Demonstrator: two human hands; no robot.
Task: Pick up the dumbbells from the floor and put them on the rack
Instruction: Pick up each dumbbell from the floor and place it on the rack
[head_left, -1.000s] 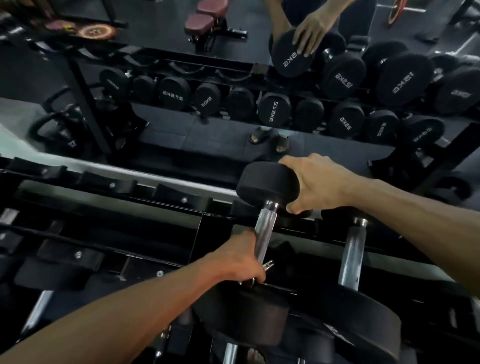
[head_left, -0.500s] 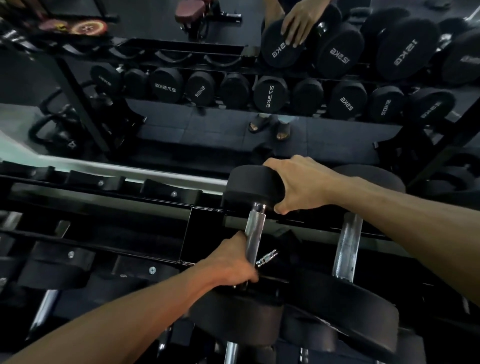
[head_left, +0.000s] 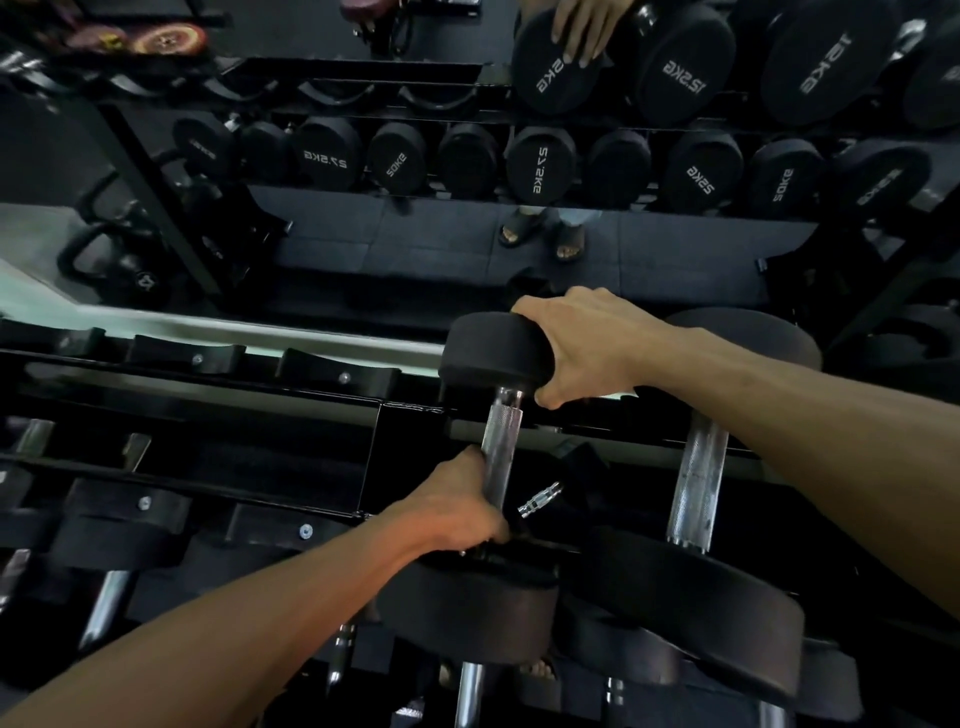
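Note:
A black dumbbell (head_left: 500, 447) with a knurled chrome handle lies across the top tier of the black rack (head_left: 291, 400), far head toward the mirror. My left hand (head_left: 457, 512) is wrapped around the near end of its handle. My right hand (head_left: 587, 348) grips the right side of its far rubber head. Right beside it rests a bigger dumbbell (head_left: 696, 483) in its cradles on the same tier.
Empty cradles (head_left: 337, 371) run along the rack to the left. Lower tiers hold more dumbbells, chrome handles (head_left: 104, 603) showing. A mirror (head_left: 467, 171) behind the rack reflects rows of dumbbells, kettlebells and sandalled feet.
The dumbbell sits slightly lower and nearer the rack's cradles, and the view has tipped down a little. Both hands keep the same hold.

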